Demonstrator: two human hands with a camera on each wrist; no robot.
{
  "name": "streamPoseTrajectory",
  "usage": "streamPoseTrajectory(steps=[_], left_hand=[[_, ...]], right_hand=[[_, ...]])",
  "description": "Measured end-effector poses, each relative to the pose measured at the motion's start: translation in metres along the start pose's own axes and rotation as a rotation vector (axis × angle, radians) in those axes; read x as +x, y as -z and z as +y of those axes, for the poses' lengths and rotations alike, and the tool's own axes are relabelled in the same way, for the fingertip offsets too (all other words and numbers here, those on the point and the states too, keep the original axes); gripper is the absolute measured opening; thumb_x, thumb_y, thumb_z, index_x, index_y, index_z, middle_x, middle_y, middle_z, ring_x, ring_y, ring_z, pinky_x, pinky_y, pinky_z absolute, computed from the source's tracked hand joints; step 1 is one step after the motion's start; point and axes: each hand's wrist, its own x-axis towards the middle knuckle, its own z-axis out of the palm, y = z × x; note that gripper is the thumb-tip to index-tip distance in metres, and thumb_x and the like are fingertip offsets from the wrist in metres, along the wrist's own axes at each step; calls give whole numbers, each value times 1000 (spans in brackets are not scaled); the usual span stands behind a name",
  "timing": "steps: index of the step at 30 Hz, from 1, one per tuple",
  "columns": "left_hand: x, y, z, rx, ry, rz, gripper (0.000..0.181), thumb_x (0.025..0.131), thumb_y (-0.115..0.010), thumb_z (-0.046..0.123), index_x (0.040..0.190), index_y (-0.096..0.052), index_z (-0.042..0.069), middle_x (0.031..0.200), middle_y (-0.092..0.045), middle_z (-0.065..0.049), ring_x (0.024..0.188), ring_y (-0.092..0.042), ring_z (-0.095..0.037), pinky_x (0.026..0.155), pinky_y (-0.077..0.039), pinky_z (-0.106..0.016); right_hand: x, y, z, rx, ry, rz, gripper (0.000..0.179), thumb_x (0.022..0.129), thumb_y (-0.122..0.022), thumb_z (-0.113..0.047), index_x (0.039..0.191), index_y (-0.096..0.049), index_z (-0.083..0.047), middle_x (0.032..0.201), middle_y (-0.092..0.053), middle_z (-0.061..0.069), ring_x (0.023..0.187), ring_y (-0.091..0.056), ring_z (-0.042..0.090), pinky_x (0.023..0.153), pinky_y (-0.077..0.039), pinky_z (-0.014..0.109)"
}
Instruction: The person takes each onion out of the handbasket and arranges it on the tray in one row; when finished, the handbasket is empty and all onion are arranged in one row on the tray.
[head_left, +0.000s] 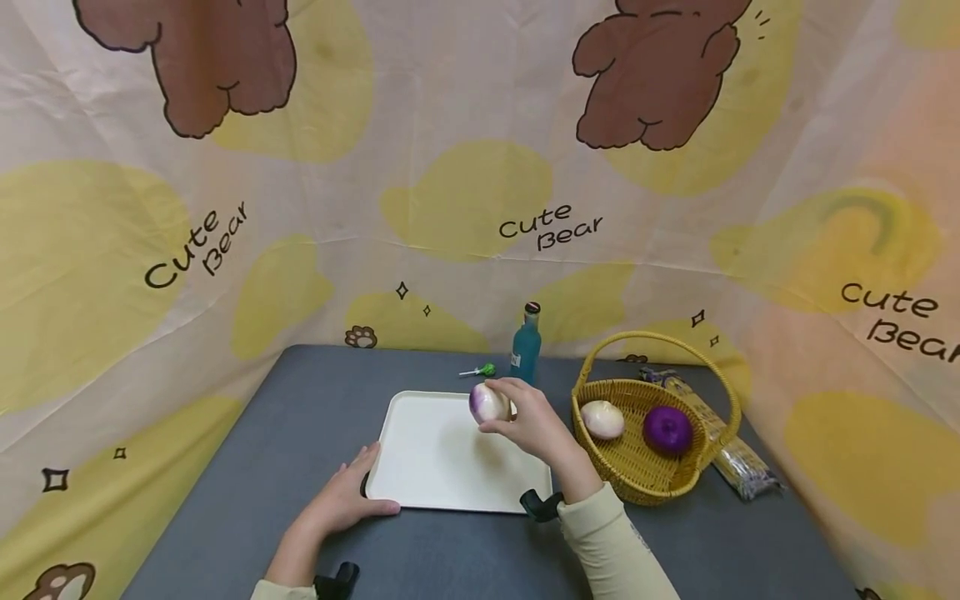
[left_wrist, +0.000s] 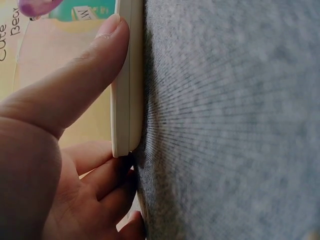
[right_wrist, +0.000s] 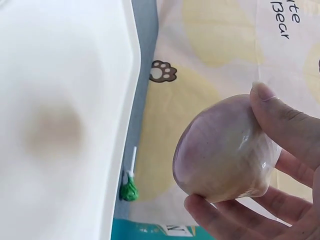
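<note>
In the head view my right hand holds a white-and-purple turnip in the air above a white rectangular tray. The right wrist view shows thumb and fingers gripping the turnip around its glossy sides, its purple part facing away from the palm. My left hand grips the tray's near left corner. In the left wrist view the thumb lies along the tray's front edge, and the other fingers bend round the corner, partly hidden behind it.
Right of the tray stands a yellow wicker basket holding a white round vegetable and a purple one. A packet lies beside the basket. Behind the tray are a blue bottle and a green lollipop, near a printed cloth backdrop.
</note>
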Motion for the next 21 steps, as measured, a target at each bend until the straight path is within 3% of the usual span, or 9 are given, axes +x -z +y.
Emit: streamPoseTrajectory(steps=[12, 21], left_hand=[[1, 1, 0, -14, -3, 13, 120, 72, -88, 48, 161, -22, 3, 164, -22, -26, 152, -14, -49, 119, -11, -71], [0, 0, 3, 1, -13, 24, 120, 71, -90, 47, 160, -24, 2, 163, -25, -27, 152, -16, -47, 120, -11, -69]], right_hand=[[12, -19, -12, 53, 2, -40, 66, 78, -89, -27, 137, -63, -11, 139, -61, 11, 123, -60, 32, 95, -57, 50], [24, -31, -18, 13, 6, -69, 66, 78, -89, -33, 136, -64, -14, 138, -62, 8, 126, -59, 28, 98, -56, 45]])
